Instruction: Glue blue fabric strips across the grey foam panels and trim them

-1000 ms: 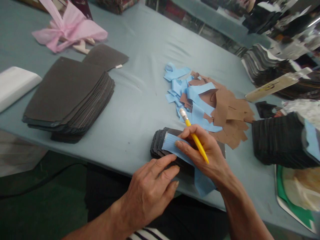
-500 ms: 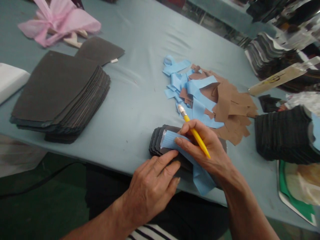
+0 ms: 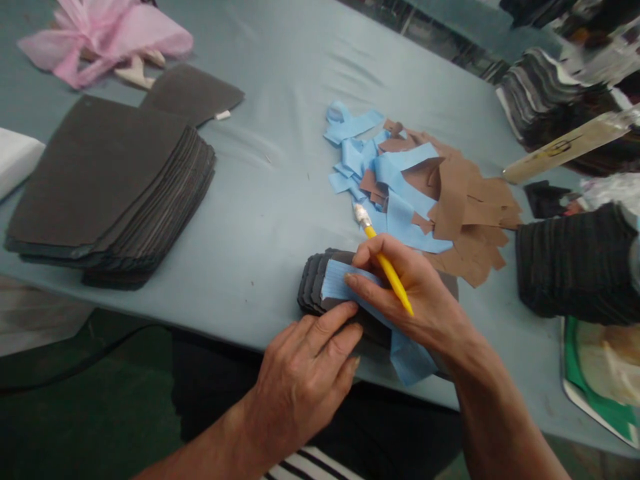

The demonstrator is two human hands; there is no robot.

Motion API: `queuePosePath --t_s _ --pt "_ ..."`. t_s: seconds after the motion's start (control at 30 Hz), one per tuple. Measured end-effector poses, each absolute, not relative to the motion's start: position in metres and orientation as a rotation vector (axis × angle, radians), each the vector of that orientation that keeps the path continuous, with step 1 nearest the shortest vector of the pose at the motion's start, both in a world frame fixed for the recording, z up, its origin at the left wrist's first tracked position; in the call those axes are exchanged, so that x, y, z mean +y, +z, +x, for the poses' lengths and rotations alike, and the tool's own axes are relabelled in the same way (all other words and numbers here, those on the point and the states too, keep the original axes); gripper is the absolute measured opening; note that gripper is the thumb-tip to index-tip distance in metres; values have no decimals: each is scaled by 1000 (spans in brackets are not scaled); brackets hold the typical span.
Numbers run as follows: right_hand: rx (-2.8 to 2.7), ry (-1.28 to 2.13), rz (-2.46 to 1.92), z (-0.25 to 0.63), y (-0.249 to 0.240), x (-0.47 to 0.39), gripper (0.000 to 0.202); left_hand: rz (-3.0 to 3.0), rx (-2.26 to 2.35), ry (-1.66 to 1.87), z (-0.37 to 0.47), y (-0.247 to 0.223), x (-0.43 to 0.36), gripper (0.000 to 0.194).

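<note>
At the left edge, a white object [image 3: 16, 157] is cut off by the frame, as is the pink cloth [image 3: 117, 33] at its top. The middle of the small dark stack [image 3: 311, 285] is hidden by the hands, and the lower part of the yellow stick [image 3: 391, 272] overlaps the right hand, so its full contact is hard to make out. The dark stack on the right [image 3: 570, 267] runs up to the frame edge and is slightly blurred.

Compared with the earlier frame, the big stack of dark sheets [image 3: 95, 173] sits farther left in view, the whitish patch at the left end of the blue strip [image 3: 337, 280] no longer shows, and the brown scraps [image 3: 465, 207] appear a little farther right.

The small stack lies at the near edge of the worktop [image 3: 240, 220], its long axis running left to right and sloping nearer. The left hand [image 3: 300, 377] has a loose, fairly wide grip, fingertips against the stack. The right hand [image 3: 417, 290] has a narrow grip holding the yellow stick, whose whitish end points up and left, its thumb on the blue strip
</note>
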State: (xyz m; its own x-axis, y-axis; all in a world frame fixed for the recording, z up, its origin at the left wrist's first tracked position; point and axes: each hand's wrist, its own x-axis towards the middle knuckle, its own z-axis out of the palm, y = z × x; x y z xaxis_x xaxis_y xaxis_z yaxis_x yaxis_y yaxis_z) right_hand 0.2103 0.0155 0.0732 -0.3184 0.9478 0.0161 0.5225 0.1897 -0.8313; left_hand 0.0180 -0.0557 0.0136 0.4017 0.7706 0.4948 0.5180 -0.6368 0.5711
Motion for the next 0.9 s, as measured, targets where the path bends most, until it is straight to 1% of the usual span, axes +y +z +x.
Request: queuePosePath --t_s 0.47,0.9 --pt "-1991 909 -1467 207 72 16 17 2322 1114 1098 19 15 -53 24" --pt "-1983 784 -1527 199 71 14 12 2300 1082 1091 19 13 -53 26"
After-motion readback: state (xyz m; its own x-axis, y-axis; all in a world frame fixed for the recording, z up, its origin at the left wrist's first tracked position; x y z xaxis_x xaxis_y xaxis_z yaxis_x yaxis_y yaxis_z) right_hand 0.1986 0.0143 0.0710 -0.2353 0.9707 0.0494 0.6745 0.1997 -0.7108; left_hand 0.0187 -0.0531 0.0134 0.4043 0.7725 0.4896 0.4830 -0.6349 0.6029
